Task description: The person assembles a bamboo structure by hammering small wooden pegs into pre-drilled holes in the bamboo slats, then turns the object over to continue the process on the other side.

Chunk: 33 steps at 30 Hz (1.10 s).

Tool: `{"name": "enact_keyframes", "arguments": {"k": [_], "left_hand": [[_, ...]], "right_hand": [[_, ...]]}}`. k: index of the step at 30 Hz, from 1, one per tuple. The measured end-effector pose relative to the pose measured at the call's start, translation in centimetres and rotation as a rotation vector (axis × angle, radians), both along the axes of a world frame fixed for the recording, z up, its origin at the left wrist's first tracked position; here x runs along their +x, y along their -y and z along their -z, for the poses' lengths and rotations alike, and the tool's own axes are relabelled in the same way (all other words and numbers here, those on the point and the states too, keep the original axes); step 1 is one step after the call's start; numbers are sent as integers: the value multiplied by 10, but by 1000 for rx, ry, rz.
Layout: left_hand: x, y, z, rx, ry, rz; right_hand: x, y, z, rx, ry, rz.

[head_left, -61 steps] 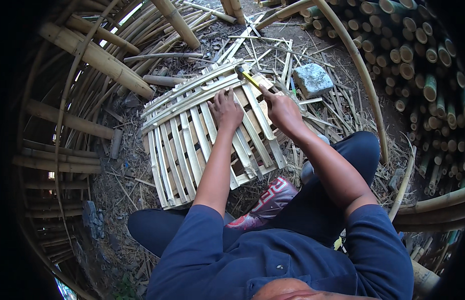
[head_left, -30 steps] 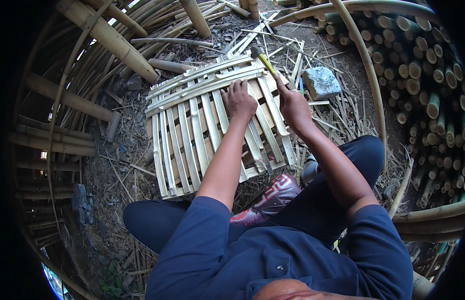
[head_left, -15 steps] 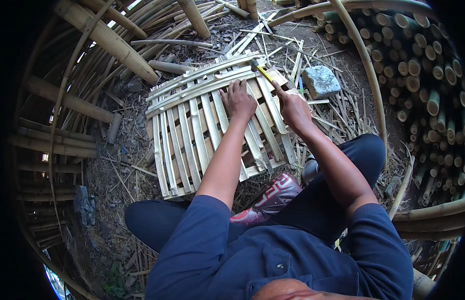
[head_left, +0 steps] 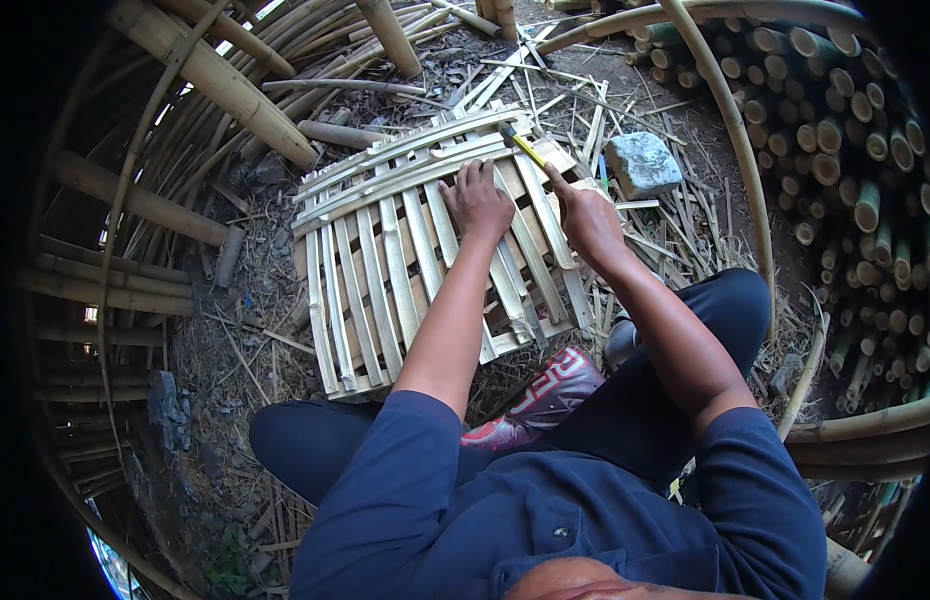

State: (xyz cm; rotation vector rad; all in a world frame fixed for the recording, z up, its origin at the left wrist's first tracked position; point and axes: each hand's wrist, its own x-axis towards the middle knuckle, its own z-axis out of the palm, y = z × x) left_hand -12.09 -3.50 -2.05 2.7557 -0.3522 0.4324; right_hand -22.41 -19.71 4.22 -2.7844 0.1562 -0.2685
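Note:
Before my crossed legs lies a slatted bamboo panel (head_left: 392,250), its long pale strips running away from me. Two crosswise bamboo strips (head_left: 385,183) lie over its far part. My left hand (head_left: 479,203) rests on the panel, fingers stretched out over the nearer cross strip. In my right hand (head_left: 591,222) is a hammer (head_left: 528,151) with a yellow handle, gripped with the forefinger along it. The dark hammer head sits over the right end of the cross strips; whether it touches them I cannot tell. No nail can be made out.
A rough grey stone block (head_left: 642,164) lies right of the panel. Stacked bamboo poles (head_left: 835,140) fill the right side. Thick bamboo posts (head_left: 230,90) stand at the left. Bamboo offcuts litter the ground, and a printed red-and-grey bag (head_left: 545,395) lies by my legs.
The hammer head has dropped slightly toward the cross strips. My left hand and the panel stay where they were.

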Motion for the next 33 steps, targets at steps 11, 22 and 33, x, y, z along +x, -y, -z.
{"name": "enact_keyframes", "arguments": {"k": [11,22,33], "left_hand": [[-3,-1,3,3,31,14],[-1,2,-5,-20,-89,1],[-1,1,-6,-1,-93,-15]], "right_hand": [[-4,1,18,12,36,-38],[0,5,8,73,-69,45],[1,1,9,111,11,28]]}}
